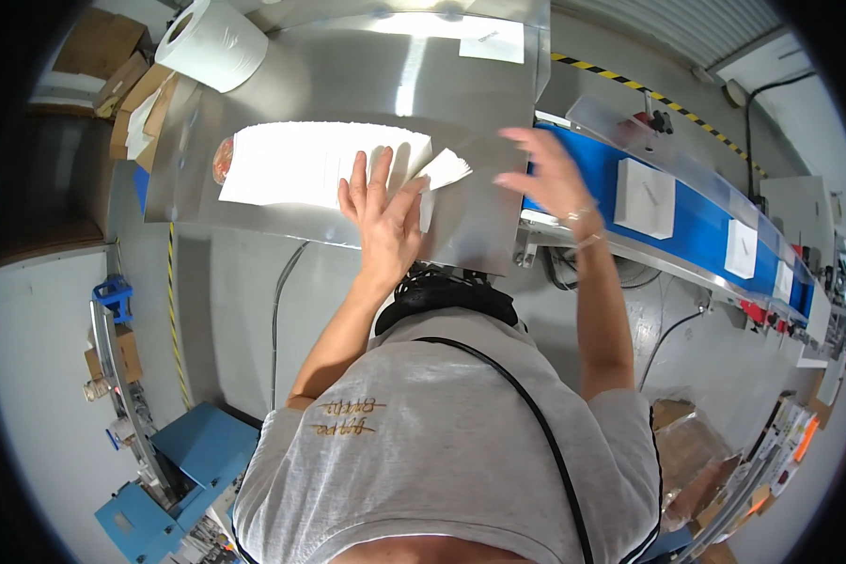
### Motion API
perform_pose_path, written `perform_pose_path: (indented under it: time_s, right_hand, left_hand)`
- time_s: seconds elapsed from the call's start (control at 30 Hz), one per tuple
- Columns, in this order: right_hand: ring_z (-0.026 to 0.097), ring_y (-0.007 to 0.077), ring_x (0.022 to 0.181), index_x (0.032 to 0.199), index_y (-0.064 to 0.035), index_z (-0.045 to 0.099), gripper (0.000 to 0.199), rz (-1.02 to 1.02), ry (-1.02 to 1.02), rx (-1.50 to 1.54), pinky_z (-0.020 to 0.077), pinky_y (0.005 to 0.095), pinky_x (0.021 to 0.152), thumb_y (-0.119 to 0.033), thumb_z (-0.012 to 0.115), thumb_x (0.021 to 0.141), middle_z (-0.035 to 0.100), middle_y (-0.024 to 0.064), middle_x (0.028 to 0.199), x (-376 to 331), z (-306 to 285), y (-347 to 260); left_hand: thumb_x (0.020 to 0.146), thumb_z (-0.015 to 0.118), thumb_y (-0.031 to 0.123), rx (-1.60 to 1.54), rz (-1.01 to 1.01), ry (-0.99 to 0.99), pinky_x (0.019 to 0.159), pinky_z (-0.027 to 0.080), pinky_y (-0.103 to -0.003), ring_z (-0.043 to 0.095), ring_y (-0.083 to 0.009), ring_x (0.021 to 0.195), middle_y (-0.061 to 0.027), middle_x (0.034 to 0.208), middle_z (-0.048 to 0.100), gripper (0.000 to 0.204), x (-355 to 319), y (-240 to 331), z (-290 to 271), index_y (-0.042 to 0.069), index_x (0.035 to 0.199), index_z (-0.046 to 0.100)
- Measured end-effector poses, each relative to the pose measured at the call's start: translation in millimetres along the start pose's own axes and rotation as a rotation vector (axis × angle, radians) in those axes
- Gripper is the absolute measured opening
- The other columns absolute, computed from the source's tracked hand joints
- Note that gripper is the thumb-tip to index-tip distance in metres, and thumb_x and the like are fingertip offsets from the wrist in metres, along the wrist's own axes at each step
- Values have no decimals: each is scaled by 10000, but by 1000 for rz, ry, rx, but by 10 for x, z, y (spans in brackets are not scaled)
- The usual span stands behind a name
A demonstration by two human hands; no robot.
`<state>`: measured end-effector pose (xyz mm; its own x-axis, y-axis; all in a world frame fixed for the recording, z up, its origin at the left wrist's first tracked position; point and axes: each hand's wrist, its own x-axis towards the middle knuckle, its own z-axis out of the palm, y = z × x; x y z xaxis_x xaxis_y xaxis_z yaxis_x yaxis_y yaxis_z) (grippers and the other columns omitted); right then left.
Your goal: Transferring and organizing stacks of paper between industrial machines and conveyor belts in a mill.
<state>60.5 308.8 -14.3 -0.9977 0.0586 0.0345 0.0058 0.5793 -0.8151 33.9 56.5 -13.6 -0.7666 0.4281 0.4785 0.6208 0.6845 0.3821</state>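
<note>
Left hand [382,211] presses flat, fingers spread, on one paper stack [301,164]; right hand [547,174] hovers open beside three white pads [645,195] on the belt [696,230].

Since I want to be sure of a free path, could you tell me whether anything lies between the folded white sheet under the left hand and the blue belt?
Only the right hand, which hovers open over the table's right edge, between the folded sheet under the left hand and the blue belt. Otherwise the steel there is bare.

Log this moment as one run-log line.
left hand: flat on white paper stack | right hand: open, blurred, above steel table edge | blue conveyor belt: white square packs
</note>
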Motion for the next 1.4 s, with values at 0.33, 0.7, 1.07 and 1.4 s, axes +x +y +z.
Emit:
perform_pose_path:
  time_s: [0.33, 0.7, 1.07, 1.4]
  right_hand:
    - [577, 155, 807, 1091, 20, 537, 362, 399, 215, 119, 484, 303, 721, -263, 625, 883, 623, 104, 923, -54, 76, 587]
    - [523, 283, 1064, 1208, -122, 535, 560, -49, 78, -64, 436, 363, 915, -211, 761, 703, 531, 125, 1165, 39, 80, 82]
    - [546, 145, 881, 1056, 18, 557, 409, 319, 237, 271, 446, 307, 801, -341, 622, 871, 619, 90, 962, -9, 236, 394]
    - [552, 286, 1029, 1117, -73, 574, 470, -135, 408, -346, 444, 378, 887, -177, 758, 697, 579, 128, 1099, -39, 39, 382]
  left_hand:
    - [807, 642, 108, 10, -64, 22, 1053, 205, -510, 276, -396, 1311, -183, 1384, 378, 344, 42, -169, -59, 79, 1148, 609]
    - [752, 643, 35, -50, -36, -20, 1073, 105, -533, 235, -378, 1346, -145, 1383, 403, 293, 62, -156, -89, 131, 1028, 671]
    - [819, 638, 113, 24, -85, -8, 1054, 215, -498, 272, -385, 1319, -191, 1390, 364, 364, 47, -342, -183, 51, 1174, 582]
    - [742, 648, 21, -52, -65, 22, 1069, 147, -519, 281, -374, 1324, -144, 1347, 438, 304, 85, -307, -151, 127, 1025, 670]
